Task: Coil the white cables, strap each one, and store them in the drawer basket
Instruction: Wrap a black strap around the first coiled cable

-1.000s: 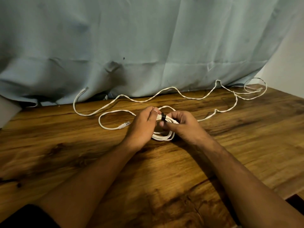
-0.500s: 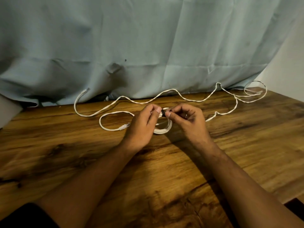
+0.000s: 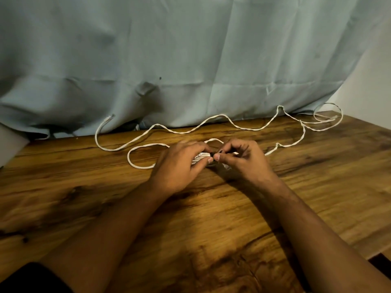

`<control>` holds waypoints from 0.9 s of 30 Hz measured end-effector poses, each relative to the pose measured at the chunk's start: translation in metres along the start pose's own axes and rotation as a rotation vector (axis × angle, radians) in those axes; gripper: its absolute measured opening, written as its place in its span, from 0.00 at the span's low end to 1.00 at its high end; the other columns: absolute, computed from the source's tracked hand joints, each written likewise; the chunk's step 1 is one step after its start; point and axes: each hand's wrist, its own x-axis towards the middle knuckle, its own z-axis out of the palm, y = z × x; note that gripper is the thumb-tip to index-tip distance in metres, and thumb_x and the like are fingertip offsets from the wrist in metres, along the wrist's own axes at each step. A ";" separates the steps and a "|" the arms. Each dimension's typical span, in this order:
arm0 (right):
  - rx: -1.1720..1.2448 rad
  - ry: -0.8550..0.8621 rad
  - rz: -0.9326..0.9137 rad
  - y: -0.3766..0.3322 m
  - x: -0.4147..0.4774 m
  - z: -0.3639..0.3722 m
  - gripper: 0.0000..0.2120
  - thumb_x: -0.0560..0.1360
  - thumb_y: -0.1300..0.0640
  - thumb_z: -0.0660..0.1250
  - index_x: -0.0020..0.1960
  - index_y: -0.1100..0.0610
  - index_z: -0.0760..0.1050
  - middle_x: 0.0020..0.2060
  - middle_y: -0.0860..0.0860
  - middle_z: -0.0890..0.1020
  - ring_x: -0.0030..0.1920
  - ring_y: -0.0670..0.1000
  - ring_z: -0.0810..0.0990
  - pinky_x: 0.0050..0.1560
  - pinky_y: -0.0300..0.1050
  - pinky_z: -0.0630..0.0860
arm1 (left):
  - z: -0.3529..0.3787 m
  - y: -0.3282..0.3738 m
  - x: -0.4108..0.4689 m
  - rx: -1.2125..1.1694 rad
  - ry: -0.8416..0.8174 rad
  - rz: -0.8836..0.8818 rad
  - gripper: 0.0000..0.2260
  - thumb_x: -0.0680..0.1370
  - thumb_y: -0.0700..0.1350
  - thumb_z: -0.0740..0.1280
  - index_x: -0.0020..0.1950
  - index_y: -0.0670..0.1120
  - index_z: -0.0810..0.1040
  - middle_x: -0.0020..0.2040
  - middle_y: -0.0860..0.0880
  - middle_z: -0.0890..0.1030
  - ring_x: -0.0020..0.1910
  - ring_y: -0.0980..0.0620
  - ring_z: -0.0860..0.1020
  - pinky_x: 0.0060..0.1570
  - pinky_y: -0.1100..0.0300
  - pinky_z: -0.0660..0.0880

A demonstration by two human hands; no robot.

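Left hand (image 3: pixel 179 166) and right hand (image 3: pixel 243 159) both pinch small black strap (image 3: pixel 212 154) on coiled white cable (image 3: pixel 198 158), brown wooden table (image 3: pixel 211 229).

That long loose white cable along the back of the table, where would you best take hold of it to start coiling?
Probably at its free left end, which lifts off the wooden table against the curtain. Come from above and the left and pinch just behind the tip: it stands clear of the surface, and the cable trails rightward untangled until the small loops at the far right.
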 end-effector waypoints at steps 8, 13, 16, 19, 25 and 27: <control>0.000 -0.199 0.081 0.010 -0.012 -0.003 0.04 0.74 0.63 0.77 0.44 0.62 0.84 0.43 0.55 0.87 0.45 0.53 0.84 0.51 0.53 0.79 | 0.010 -0.010 -0.006 -0.335 -0.253 -0.128 0.08 0.74 0.54 0.75 0.51 0.56 0.82 0.48 0.59 0.84 0.50 0.61 0.81 0.52 0.49 0.79; 0.048 -0.173 0.061 0.010 -0.014 -0.002 0.04 0.74 0.66 0.76 0.45 0.67 0.83 0.43 0.59 0.86 0.44 0.51 0.83 0.50 0.46 0.79 | 0.014 -0.005 -0.008 -0.145 -0.263 -0.084 0.05 0.79 0.56 0.68 0.54 0.59 0.76 0.51 0.60 0.81 0.51 0.58 0.77 0.57 0.49 0.74; 0.093 -0.141 0.069 0.011 -0.014 -0.002 0.04 0.75 0.65 0.75 0.46 0.67 0.83 0.45 0.59 0.87 0.47 0.54 0.84 0.53 0.49 0.80 | 0.012 0.003 -0.008 -0.083 -0.256 -0.083 0.06 0.83 0.55 0.63 0.58 0.57 0.74 0.56 0.57 0.80 0.56 0.55 0.76 0.58 0.53 0.68; 0.109 -0.126 0.077 0.011 -0.016 -0.003 0.04 0.74 0.63 0.76 0.46 0.65 0.84 0.45 0.58 0.87 0.48 0.56 0.85 0.57 0.53 0.80 | 0.017 0.004 -0.009 0.057 -0.272 -0.026 0.09 0.85 0.54 0.57 0.61 0.54 0.73 0.59 0.54 0.80 0.60 0.52 0.75 0.60 0.50 0.68; 0.117 -0.114 0.083 0.010 -0.017 0.001 0.04 0.75 0.63 0.75 0.47 0.64 0.84 0.45 0.59 0.87 0.48 0.55 0.84 0.55 0.51 0.80 | 0.018 -0.002 -0.005 -0.031 -0.352 -0.071 0.05 0.85 0.53 0.57 0.53 0.60 0.71 0.50 0.58 0.76 0.55 0.54 0.73 0.60 0.50 0.68; 0.102 -0.110 0.084 0.011 -0.017 0.001 0.04 0.76 0.62 0.75 0.47 0.63 0.84 0.45 0.59 0.87 0.48 0.59 0.84 0.55 0.52 0.80 | 0.019 -0.004 -0.005 -0.088 -0.332 -0.079 0.05 0.85 0.53 0.59 0.50 0.59 0.72 0.48 0.58 0.76 0.51 0.55 0.74 0.58 0.48 0.71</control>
